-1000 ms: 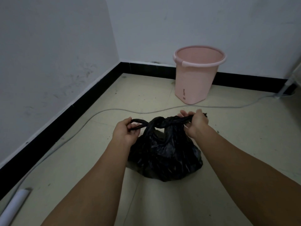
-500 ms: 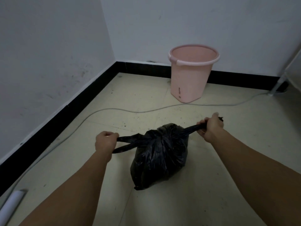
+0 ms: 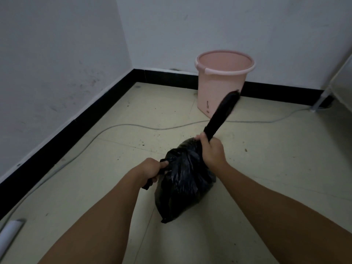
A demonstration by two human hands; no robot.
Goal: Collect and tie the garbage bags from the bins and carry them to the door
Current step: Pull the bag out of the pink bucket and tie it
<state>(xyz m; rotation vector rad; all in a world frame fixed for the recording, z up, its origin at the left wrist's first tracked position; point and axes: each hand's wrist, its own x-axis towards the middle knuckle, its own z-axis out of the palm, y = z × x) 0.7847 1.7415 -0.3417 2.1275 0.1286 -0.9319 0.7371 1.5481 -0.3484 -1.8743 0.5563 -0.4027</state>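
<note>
The step in hand looks like the tying: the black garbage bag [image 3: 182,180] sits on the floor [image 3: 266,159], out of the pink bin [image 3: 221,86], which stands behind it against the far wall with no liner showing inside. The bag's neck is gathered tight at the top, and two twisted tails run off it to either side.

The left grip [image 3: 150,169] is clenched around the left tail [image 3: 147,184], fingers curled fully closed, with a short dark end poking out below the fist. The right grip [image 3: 212,149] is just as tightly closed on the right tail [image 3: 222,113], low down, right against the neck of the bag. The free length of that tail sticks up and away toward the bin, blurred at its tip. Whether a knot is already seated under the right fist I cannot tell — the hand hides that spot.

By my reading, the next move calls for crossing the two tails over each other and pulling them apart to lock the knot, without tearing the thin plastic; then the bag can be lifted by the knot and carried off — the door is out of view.
</note>
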